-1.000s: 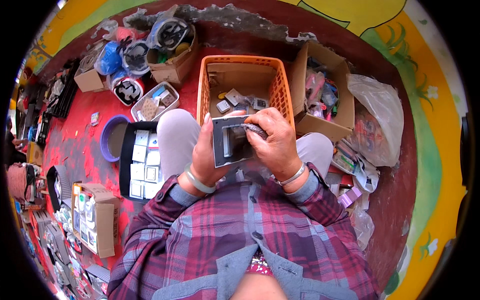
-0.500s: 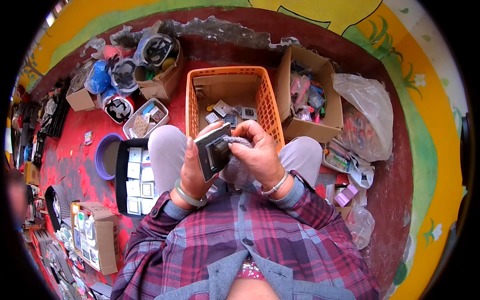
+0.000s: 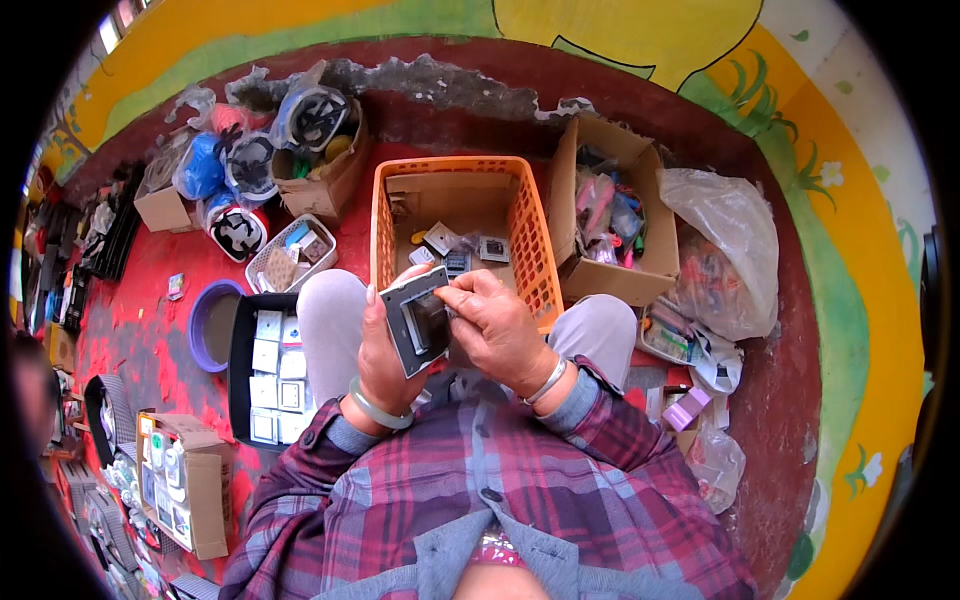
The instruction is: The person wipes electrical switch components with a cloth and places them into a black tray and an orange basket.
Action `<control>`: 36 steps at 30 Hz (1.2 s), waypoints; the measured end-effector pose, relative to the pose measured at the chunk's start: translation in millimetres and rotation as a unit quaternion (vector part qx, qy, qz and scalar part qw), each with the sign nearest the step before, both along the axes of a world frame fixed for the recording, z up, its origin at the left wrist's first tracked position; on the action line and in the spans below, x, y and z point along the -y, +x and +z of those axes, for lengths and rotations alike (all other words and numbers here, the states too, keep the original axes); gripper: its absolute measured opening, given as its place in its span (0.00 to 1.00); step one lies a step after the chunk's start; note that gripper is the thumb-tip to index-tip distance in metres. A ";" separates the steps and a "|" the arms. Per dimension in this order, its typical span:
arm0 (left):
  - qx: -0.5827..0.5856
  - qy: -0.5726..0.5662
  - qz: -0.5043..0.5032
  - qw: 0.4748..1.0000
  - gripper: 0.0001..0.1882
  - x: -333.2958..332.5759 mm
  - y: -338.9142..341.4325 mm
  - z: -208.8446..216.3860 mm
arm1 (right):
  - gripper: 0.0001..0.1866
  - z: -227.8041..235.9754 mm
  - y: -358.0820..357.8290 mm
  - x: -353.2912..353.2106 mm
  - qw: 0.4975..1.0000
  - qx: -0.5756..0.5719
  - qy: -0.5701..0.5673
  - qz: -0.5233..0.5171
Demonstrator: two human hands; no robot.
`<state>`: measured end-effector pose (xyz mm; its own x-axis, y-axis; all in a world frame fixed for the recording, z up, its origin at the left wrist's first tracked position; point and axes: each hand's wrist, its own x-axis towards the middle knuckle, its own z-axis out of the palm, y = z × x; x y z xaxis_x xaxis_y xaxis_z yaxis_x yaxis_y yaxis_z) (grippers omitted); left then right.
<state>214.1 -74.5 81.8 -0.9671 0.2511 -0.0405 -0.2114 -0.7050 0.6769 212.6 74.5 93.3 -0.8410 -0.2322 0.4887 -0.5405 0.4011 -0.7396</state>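
Low in the frame, a plaid-sleeved torso fills the bottom, and both forearms rise to the centre. The left hand (image 3: pixel 382 345) is curled closed around a dark square switch plate (image 3: pixel 420 320), thumb along its left edge, holding it tilted just above the lap. The right hand (image 3: pixel 497 325) is bent over the plate's right side, fingertips pinching its upper right corner; how tightly it grips cannot be told. Just beyond the hands, at upper centre, stands an orange plastic basket (image 3: pixel 540 250) with small plates lying on cardboard inside. Left of the knee lies a black tray (image 3: pixel 240 370) of white squares, with a purple bowl (image 3: pixel 205 320) beside it. To the upper right sits an open cardboard box (image 3: pixel 610 285), next to a clear plastic bag (image 3: pixel 725 240) on the red floor (image 3: pixel 150 330).
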 end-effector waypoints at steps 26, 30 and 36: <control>-0.046 -0.097 0.004 0.994 0.36 3.6 -2.4 -16.3 | 0.14 -41.0 -4.6 -3.3 0.949 0.282 -0.117 0.085; -0.140 -0.161 -0.025 0.977 0.40 12.2 -7.3 -21.3 | 0.13 -25.7 -0.9 -6.7 0.927 0.328 -0.156 0.091; -0.220 -0.238 -0.096 0.941 0.43 19.9 -12.5 -18.7 | 0.11 -7.8 0.9 -15.4 0.869 0.442 -0.193 0.106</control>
